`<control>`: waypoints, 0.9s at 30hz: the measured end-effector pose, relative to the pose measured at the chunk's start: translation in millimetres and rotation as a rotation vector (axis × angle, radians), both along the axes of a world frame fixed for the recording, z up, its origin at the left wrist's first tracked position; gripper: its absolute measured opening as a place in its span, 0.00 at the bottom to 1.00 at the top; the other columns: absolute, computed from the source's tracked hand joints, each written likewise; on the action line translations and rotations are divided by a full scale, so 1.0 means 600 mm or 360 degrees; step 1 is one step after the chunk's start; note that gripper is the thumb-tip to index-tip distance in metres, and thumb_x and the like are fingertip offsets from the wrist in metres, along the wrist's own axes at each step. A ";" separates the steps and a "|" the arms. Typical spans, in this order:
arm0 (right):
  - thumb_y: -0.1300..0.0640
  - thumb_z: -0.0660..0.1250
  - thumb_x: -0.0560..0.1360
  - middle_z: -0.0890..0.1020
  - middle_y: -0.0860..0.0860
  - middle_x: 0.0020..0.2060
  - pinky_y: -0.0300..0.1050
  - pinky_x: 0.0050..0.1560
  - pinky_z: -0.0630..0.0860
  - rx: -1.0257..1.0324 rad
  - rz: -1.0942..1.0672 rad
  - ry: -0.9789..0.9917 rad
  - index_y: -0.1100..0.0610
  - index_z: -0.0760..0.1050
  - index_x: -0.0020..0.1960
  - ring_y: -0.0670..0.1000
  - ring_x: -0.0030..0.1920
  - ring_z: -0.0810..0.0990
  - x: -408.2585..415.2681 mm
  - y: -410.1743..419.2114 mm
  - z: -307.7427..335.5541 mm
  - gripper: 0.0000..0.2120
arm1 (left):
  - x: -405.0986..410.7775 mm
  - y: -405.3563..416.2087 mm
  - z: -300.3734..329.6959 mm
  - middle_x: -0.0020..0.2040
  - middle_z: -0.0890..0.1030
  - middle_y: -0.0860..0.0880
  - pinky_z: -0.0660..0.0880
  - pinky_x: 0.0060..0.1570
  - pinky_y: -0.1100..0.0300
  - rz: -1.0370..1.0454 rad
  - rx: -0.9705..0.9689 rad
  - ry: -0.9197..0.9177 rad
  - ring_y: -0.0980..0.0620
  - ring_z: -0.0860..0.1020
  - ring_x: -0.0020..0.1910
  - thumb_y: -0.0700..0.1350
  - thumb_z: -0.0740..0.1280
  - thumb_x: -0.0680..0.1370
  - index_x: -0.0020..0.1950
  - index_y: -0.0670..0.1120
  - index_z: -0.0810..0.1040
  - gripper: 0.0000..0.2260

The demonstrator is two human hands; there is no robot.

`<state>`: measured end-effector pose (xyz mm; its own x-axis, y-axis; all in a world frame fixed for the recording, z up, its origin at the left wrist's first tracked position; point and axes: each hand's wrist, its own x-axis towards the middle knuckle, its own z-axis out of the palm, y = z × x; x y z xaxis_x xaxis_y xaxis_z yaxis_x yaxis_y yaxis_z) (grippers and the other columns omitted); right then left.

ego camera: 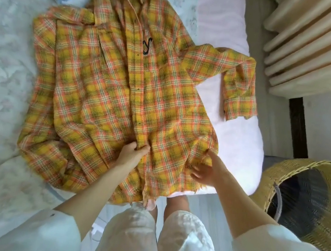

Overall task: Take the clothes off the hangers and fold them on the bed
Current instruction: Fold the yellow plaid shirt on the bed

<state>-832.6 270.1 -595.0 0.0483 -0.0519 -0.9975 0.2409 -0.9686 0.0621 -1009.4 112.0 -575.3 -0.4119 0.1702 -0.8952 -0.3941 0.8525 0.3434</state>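
Fingers of the left hand curl round a pinch of cloth at the front placket of the plaid shirt, a little above its hem; the thumb closes against them, so that hand has hold of the fabric. Fingers of the right hand are spread and fairly straight, the forefinger reaching to the shirt's hem edge on the side towards the wicker basket; they touch or nearly touch the cloth, but I cannot tell whether they grip anything, as the hand is blurred.

From the head camera, the one view given, the shirt lies flat on the bed, front up, its long axis running from the hem by the hands away to the collar at the far end. One sleeve is flung out on the basket side and bent down; the other is folded in along the opposite edge. A dark hanger hook shows at the chest opening, so the hanger seems to be inside the shirt, beyond both hands, with the left hand nearer its line.

The shirt is a soft, loose woven check in yellow and orange with a frayed hem; the bed cover is pale and crumpled; the basket is stiff woven cane, round-mouthed
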 end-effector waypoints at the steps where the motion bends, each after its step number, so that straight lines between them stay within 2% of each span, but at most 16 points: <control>1: 0.49 0.62 0.77 0.77 0.57 0.41 0.53 0.51 0.74 0.0070 -0.0232 -0.0003 0.62 0.72 0.46 0.56 0.44 0.76 -0.008 0.002 0.000 0.14 | 0.001 0.004 -0.001 0.73 0.66 0.47 0.63 0.70 0.45 0.0007 0.0002 0.0022 0.44 0.65 0.71 0.55 0.65 0.78 0.75 0.42 0.62 0.29; 3: 0.57 0.62 0.78 0.75 0.57 0.38 0.51 0.48 0.76 0.0233 -0.0440 -0.0056 0.61 0.71 0.50 0.56 0.43 0.76 -0.020 0.006 0.002 0.07 | 0.000 0.009 -0.003 0.71 0.69 0.44 0.64 0.69 0.44 -0.0001 0.0011 0.0080 0.43 0.67 0.69 0.55 0.64 0.78 0.72 0.41 0.65 0.28; 4: 0.60 0.62 0.78 0.75 0.57 0.37 0.49 0.43 0.76 0.0319 -0.0418 -0.0114 0.62 0.71 0.50 0.55 0.41 0.76 -0.022 0.008 0.005 0.05 | 0.000 0.010 -0.004 0.70 0.70 0.43 0.65 0.68 0.44 -0.0002 0.0003 0.0093 0.43 0.69 0.68 0.55 0.64 0.78 0.71 0.40 0.66 0.27; 6: 0.62 0.63 0.76 0.74 0.55 0.34 0.46 0.35 0.73 0.0522 -0.0240 -0.0309 0.62 0.70 0.42 0.52 0.35 0.73 -0.016 0.015 0.017 0.05 | -0.001 0.007 -0.006 0.68 0.72 0.43 0.67 0.66 0.45 -0.0001 -0.0034 0.0075 0.43 0.70 0.66 0.53 0.65 0.78 0.70 0.40 0.67 0.25; 8: 0.61 0.64 0.76 0.73 0.54 0.34 0.46 0.36 0.72 0.0720 -0.0087 -0.0513 0.63 0.69 0.39 0.54 0.36 0.74 0.004 0.023 0.021 0.09 | 0.002 0.006 -0.006 0.64 0.74 0.45 0.74 0.58 0.48 0.0002 -0.0072 0.0022 0.44 0.74 0.61 0.49 0.65 0.79 0.68 0.41 0.69 0.21; 10: 0.59 0.64 0.77 0.72 0.52 0.33 0.44 0.42 0.71 0.0828 0.0028 -0.0651 0.61 0.72 0.45 0.54 0.37 0.74 0.030 0.030 0.018 0.05 | 0.010 0.003 -0.009 0.61 0.76 0.44 0.80 0.47 0.53 0.0000 -0.0101 -0.0093 0.45 0.77 0.56 0.44 0.66 0.79 0.66 0.39 0.71 0.18; 13: 0.56 0.63 0.76 0.75 0.53 0.34 0.45 0.45 0.73 0.0871 0.0104 -0.0803 0.63 0.75 0.50 0.56 0.38 0.75 0.059 0.028 0.000 0.10 | 0.032 0.002 -0.001 0.60 0.76 0.42 0.80 0.37 0.59 -0.0146 -0.0210 -0.0255 0.45 0.79 0.54 0.39 0.66 0.78 0.63 0.38 0.71 0.14; 15: 0.58 0.62 0.76 0.77 0.55 0.39 0.46 0.42 0.74 0.0849 0.0145 -0.0837 0.65 0.75 0.57 0.57 0.41 0.75 0.073 0.025 -0.009 0.13 | 0.042 0.002 -0.002 0.60 0.76 0.42 0.81 0.41 0.57 -0.0225 -0.0250 -0.0245 0.45 0.79 0.54 0.38 0.66 0.78 0.64 0.38 0.69 0.16; 17: 0.61 0.63 0.76 0.77 0.59 0.48 0.43 0.38 0.72 0.0797 0.0232 -0.0698 0.66 0.71 0.64 0.55 0.42 0.76 0.082 0.022 -0.018 0.18 | 0.043 0.003 -0.004 0.59 0.75 0.45 0.80 0.49 0.52 -0.0224 -0.0244 -0.0130 0.45 0.78 0.54 0.39 0.66 0.78 0.67 0.41 0.67 0.18; 19: 0.61 0.62 0.76 0.74 0.60 0.61 0.46 0.45 0.74 0.0761 0.0403 -0.0678 0.62 0.64 0.70 0.59 0.54 0.76 0.082 0.018 -0.026 0.23 | 0.038 0.008 -0.004 0.62 0.73 0.45 0.76 0.56 0.47 -0.0127 -0.0198 0.0034 0.45 0.76 0.55 0.40 0.67 0.77 0.71 0.43 0.62 0.25; 21: 0.59 0.59 0.75 0.69 0.58 0.68 0.54 0.59 0.73 0.0869 0.0755 -0.0685 0.55 0.60 0.74 0.61 0.64 0.71 0.070 0.009 -0.024 0.27 | 0.036 0.016 -0.005 0.71 0.65 0.44 0.70 0.64 0.44 0.0020 -0.0131 0.0078 0.42 0.70 0.65 0.43 0.69 0.76 0.75 0.46 0.55 0.33; 24: 0.53 0.59 0.77 0.57 0.54 0.75 0.65 0.71 0.56 0.1156 0.1694 -0.0494 0.49 0.53 0.76 0.60 0.73 0.57 0.040 -0.008 -0.006 0.29 | 0.040 0.031 0.004 0.77 0.56 0.46 0.61 0.71 0.44 0.0100 -0.0077 -0.0048 0.41 0.61 0.73 0.47 0.71 0.74 0.78 0.46 0.48 0.40; 26: 0.49 0.58 0.78 0.47 0.52 0.77 0.65 0.71 0.44 0.1253 0.2270 -0.0303 0.46 0.44 0.77 0.58 0.76 0.46 0.019 -0.016 -0.002 0.33 | 0.047 0.035 0.007 0.73 0.64 0.45 0.65 0.68 0.48 -0.0026 -0.0122 -0.0085 0.43 0.67 0.69 0.43 0.70 0.76 0.75 0.44 0.56 0.33; 27: 0.46 0.58 0.78 0.43 0.52 0.77 0.65 0.72 0.42 0.1204 0.2438 -0.0186 0.45 0.41 0.77 0.59 0.76 0.43 0.010 -0.021 -0.003 0.35 | 0.051 0.032 0.007 0.67 0.70 0.45 0.70 0.62 0.50 -0.0103 -0.0142 -0.0098 0.45 0.72 0.62 0.40 0.68 0.76 0.71 0.44 0.62 0.26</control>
<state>-826.8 257.5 -597.0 -0.3308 0.5540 -0.7639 0.9344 0.3054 -0.1832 -978.9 130.9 -570.9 -0.3464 0.1134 -0.9312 -0.3555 0.9027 0.2422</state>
